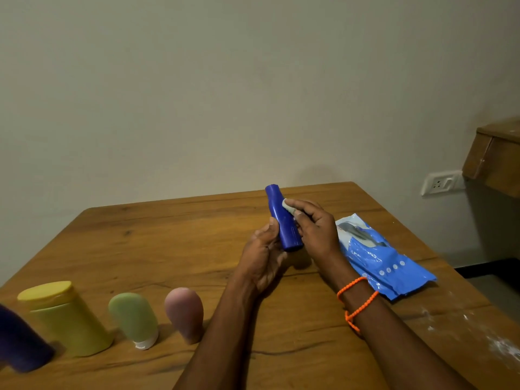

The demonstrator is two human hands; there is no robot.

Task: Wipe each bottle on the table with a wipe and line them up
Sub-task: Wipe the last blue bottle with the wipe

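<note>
A slim blue bottle (282, 218) is held tilted above the wooden table (168, 237). My left hand (263, 258) grips its lower half, thumb on the side. My right hand (315, 226) pinches a small white wipe (287, 205) against the bottle's upper part. Along the near left edge stand a dark purple bottle (19, 343), a yellow bottle (66, 319), a pale green tube (135, 319) and a pink tube (185, 313) in a row.
A blue wipes packet (377, 254) lies on the table to the right of my hands. White smudges mark the table's near right corner (501, 347). A wall socket (440, 182) and a wooden cabinet (495, 161) are at the right.
</note>
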